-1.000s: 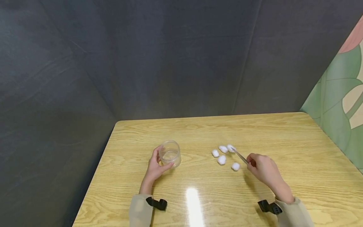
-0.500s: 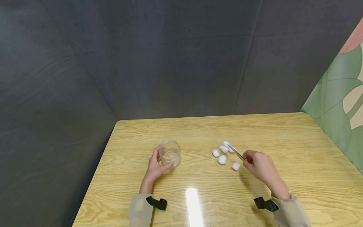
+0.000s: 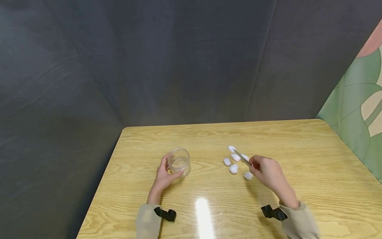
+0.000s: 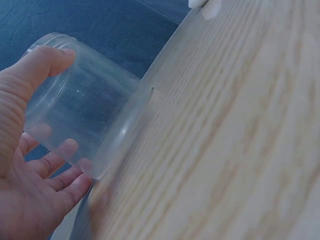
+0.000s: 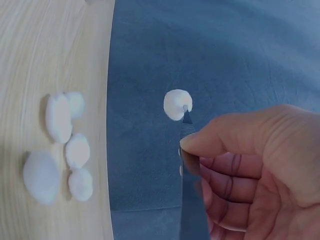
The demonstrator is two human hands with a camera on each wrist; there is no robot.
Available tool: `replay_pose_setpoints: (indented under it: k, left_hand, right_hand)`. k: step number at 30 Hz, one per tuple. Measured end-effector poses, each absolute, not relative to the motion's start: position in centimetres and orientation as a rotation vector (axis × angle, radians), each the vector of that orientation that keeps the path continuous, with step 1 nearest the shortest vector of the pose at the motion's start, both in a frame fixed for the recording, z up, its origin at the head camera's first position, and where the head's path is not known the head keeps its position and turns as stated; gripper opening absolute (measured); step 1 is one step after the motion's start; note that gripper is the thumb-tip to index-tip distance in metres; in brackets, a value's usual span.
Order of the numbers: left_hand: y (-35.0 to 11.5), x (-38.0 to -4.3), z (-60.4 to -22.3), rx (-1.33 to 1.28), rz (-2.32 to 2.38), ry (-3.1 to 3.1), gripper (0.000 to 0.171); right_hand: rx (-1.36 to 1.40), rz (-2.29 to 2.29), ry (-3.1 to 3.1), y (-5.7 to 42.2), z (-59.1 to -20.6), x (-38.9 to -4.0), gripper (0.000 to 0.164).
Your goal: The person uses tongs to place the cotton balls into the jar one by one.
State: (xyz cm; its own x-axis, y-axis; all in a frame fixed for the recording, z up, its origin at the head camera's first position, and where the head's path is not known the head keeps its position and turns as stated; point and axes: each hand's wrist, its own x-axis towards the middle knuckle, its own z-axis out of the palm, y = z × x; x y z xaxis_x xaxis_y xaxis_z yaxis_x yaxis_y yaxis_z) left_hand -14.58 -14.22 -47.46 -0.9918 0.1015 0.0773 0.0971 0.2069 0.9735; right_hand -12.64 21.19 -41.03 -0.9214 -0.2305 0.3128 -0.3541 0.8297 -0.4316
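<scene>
Fluffy cotton ball (image 5: 175, 103) in ridged tweezers (image 5: 192, 200)

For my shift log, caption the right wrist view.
Right hand holding tweezers that grip a cotton ball, clear of five others on the table.

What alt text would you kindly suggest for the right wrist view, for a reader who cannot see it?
A right hand pinches grey metal tweezers holding a round white cotton ball before a dark blue backdrop. Five more white cotton balls lie at left on a pale wood-grain table.
</scene>
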Motion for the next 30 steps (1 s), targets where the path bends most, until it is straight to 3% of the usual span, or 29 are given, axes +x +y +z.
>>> replay_pose_setpoints:
  k: [15,23,30]
  left_hand:
    - [-14.8,-15.8,-51.0,0.194,1.984,2.479,0.084]
    - [-14.7,-15.8,-50.5,0.177,1.989,2.442,0.083]
    - [-14.3,-14.7,-47.8,0.218,1.978,2.436,0.081]
  right_hand:
    - [0.489,0.754,-2.718,19.8,-40.5,-13.0,0.010]
    - [0.505,0.763,-2.698,19.1,-40.5,-13.3,0.010]
    - [0.507,0.786,-2.688,18.3,-40.0,-13.4,0.011]
